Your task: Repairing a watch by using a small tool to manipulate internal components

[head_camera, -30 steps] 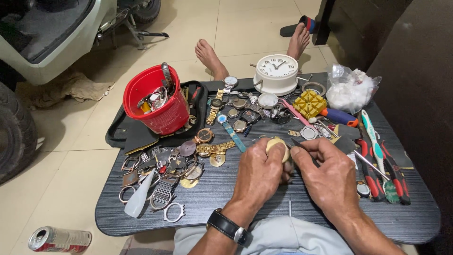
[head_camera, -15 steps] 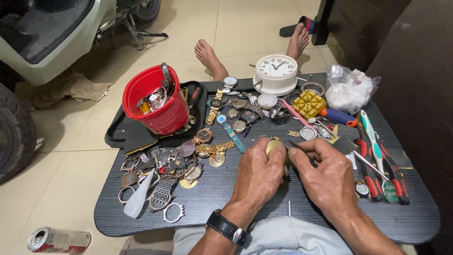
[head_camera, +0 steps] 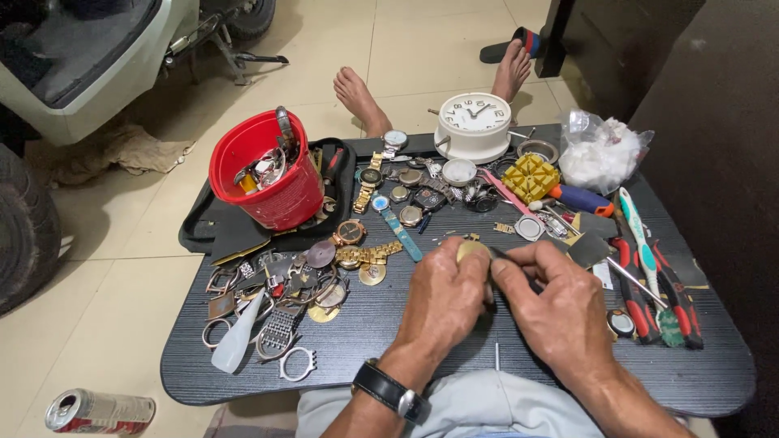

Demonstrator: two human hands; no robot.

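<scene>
**Hands close tighter over the small gold watch case**

The small round gold watch case (head_camera: 471, 248) sits pinched in the fingers (head_camera: 454, 272) of the left hand (head_camera: 442, 304), held just above the dark table (head_camera: 389, 324), in front of the white alarm clock (head_camera: 475, 126) and well nearer the person than it. Compared with a second ago, less of the case shows: then its pale round face lay open to view between the hands, now only its upper edge peeks over the left knuckles. The right hand (head_camera: 560, 312) has drawn in until the two hands touch, and its fingers are closed narrowly on a thin dark tool (head_camera: 513, 261) whose tip meets the case's edge. Judging by this, the work has passed from looking the case over to working at its rim.

Left of the clock, a red bucket (head_camera: 264, 166) of watch parts stands on a black tray (head_camera: 215, 231). Between the clock and the hands lie loose watches and straps (head_camera: 389, 207). Right of the clock are a yellow case holder (head_camera: 529, 177), a clear bag of white wadding (head_camera: 600, 154) and red-handled tools (head_camera: 641, 296). None of these has shifted. A drink can (head_camera: 97, 410) lies on the floor, far from the clock at the table's near left corner.
</scene>
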